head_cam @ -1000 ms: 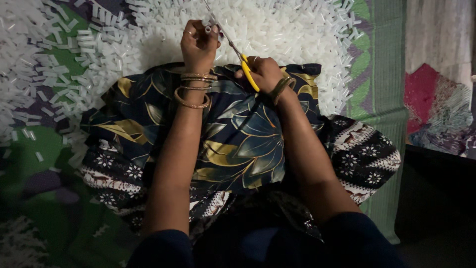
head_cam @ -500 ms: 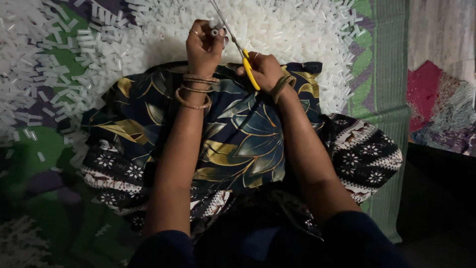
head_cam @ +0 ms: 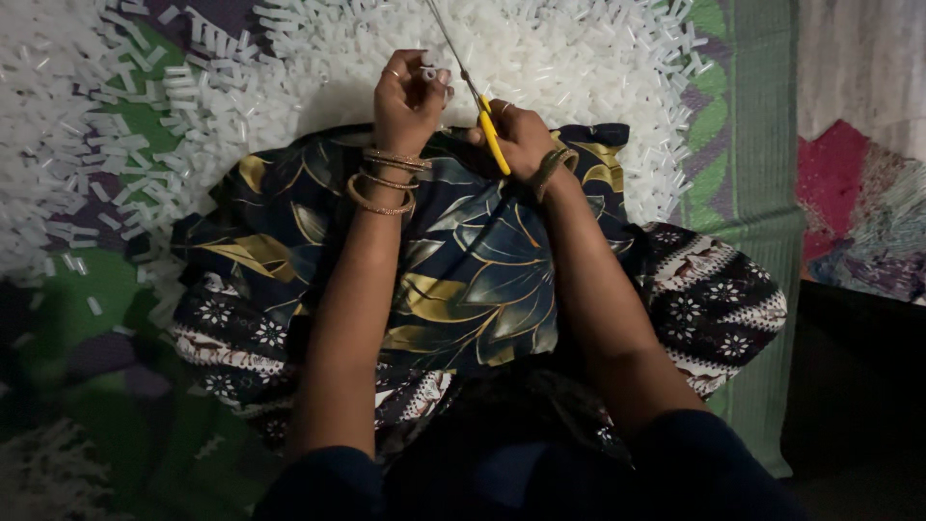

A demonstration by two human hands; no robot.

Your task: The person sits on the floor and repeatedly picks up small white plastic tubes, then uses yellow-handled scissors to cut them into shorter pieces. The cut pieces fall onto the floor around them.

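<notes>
My left hand (head_cam: 407, 95), with bangles on the wrist, is raised over my lap and pinches a small white plastic piece (head_cam: 427, 73) at its fingertips. My right hand (head_cam: 519, 138) grips yellow-handled scissors (head_cam: 471, 89); the thin blades point up and away, past the left fingertips, and run out of the top of the view. Both hands hover above the dark floral cloth (head_cam: 463, 260) that covers my lap, just in front of a big heap of short white plastic tubes (head_cam: 579, 58).
White plastic tubes are scattered over the mat (head_cam: 116, 154) to the left and ahead. A green striped mat (head_cam: 752, 193) runs along the right side. Pink and patterned fabric (head_cam: 849, 212) lies at the far right, beside a dark area.
Both hands have shifted slightly, and the scissor blades have swung more upright, reaching farther up past the left fingertips. The left hand still pinches its small white piece.
</notes>
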